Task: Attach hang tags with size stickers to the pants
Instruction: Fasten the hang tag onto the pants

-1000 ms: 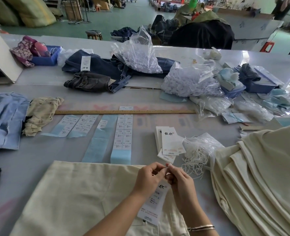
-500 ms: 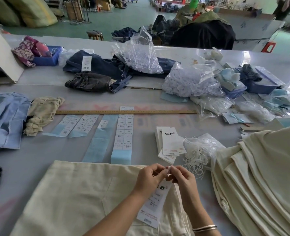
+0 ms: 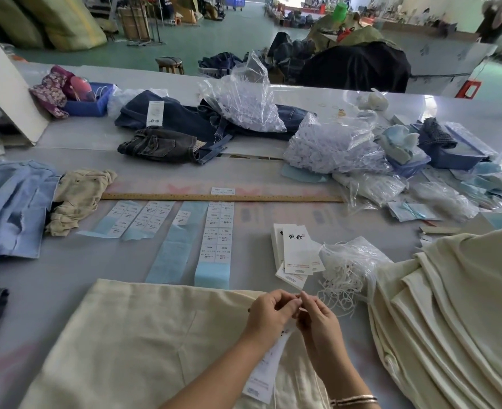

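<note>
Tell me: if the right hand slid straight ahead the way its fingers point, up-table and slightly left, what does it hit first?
Probably the loose hang tags just beyond the right hand; the white strings lie right of that line. Depth is uncertain.

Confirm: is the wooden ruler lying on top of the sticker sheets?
No. The wooden ruler lies on the table just beyond the far ends of the sticker sheets, not across them.

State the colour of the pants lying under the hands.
Cream, off-white pants, plain with no pattern; seen in the head view.
</note>
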Motion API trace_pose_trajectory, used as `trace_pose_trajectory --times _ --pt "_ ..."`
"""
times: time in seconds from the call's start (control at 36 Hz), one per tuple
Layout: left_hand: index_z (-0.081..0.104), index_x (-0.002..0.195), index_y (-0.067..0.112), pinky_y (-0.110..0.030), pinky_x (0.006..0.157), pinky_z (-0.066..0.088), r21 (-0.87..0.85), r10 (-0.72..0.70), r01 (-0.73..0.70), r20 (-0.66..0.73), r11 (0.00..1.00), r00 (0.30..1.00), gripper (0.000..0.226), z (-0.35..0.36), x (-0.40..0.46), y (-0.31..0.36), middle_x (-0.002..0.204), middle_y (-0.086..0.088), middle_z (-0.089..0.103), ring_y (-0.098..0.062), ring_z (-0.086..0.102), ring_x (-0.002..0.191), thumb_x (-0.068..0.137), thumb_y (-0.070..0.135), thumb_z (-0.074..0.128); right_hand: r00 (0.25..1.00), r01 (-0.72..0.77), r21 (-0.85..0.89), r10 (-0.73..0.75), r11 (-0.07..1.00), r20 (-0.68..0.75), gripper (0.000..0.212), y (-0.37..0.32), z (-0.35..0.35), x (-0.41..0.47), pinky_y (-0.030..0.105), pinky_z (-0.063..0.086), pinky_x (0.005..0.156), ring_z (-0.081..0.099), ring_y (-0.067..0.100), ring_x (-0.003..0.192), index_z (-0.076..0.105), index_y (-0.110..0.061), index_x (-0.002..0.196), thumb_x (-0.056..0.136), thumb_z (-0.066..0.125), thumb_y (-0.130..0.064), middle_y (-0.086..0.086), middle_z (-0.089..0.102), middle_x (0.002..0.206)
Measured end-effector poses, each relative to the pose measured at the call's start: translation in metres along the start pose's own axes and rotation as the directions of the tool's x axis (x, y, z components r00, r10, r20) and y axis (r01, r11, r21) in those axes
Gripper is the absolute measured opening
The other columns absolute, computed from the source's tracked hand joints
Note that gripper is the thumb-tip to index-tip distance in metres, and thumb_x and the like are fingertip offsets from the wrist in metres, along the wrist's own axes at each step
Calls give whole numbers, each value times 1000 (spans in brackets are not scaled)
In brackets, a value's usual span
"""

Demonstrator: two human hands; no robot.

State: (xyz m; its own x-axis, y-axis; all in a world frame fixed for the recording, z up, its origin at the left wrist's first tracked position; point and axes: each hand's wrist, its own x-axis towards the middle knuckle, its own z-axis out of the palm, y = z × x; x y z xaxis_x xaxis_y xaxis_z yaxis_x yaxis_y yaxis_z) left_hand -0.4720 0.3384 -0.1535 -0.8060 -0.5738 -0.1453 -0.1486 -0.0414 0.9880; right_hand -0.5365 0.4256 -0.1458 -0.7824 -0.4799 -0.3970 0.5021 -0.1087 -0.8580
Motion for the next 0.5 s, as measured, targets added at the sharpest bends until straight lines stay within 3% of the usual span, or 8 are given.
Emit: trace_pose_trajectory --times 0.11,0.19,0.25,0.31,0.36,0.42,0.5 --pt "58 97 25 -22 79 51 128 -42 51 -70 991 997 21 -3 4 -5 96 5 66 -9 64 87 86 41 67 989 -29 8 30 1000 -147 17 6 -5 2 23 47 58 59 17 62 68 -5 83 92 57 -13 12 66 76" --pt "56 107 25 -25 87 48 319 36 22 -176 947 984 23 -42 7 -18 110 3 57 -9 57 97 87 32 66 966 -36 -80 14 996 -256 11 12 -16 3 27 41 62 57 17 68 68 -13 94 91 58 -15 2 69 89" --pt "57 117 17 -30 94 43 530 88 84 -292 844 952 35 -91 4 -34 122 -2 52 -17 53 111 84 26 67 962 -45 -151 2 988 -274 14 14 -21 4 27 37 62 54 19 68 67 -14 98 92 56 -10 2 67 91" --pt "50 130 18 -33 98 38 671 30 333 -468 663 883 53 -151 -11 -53 139 -5 40 -24 44 125 82 34 67 967 -51 -230 -10 972 -254 16 15 -21 2 26 35 60 51 18 64 66 -13 96 92 53 -3 3 65 88" --pt "39 139 21 -38 103 34 609 -71 590 -662 530 746 71 -213 -37 -73 149 -8 26 -29 35 132 79 44 68 978 -39 -331 -33 943 -208 18 16 -15 -3 27 35 59 50 19 64 65 -12 95 93 51 -1 2 65 85" --pt "32 143 18 -42 104 34 454 -170 732 -780 508 602 84 -267 -71 -89 147 -12 29 -33 33 133 75 48 71 987 -2 -428 -66 904 -145 17 18 -4 -9 28 37 60 52 19 66 66 -9 97 92 52 -1 5 66 87" --pt "38 139 2 -38 100 39 293 -342 766 -764 572 548 85 -319 -112 -106 140 -19 46 -34 46 127 75 42 77 988 120 -584 -153 803 -8 19 25 27 -20 27 44 61 60 19 66 70 -8 95 89 55 3 11 67 92"
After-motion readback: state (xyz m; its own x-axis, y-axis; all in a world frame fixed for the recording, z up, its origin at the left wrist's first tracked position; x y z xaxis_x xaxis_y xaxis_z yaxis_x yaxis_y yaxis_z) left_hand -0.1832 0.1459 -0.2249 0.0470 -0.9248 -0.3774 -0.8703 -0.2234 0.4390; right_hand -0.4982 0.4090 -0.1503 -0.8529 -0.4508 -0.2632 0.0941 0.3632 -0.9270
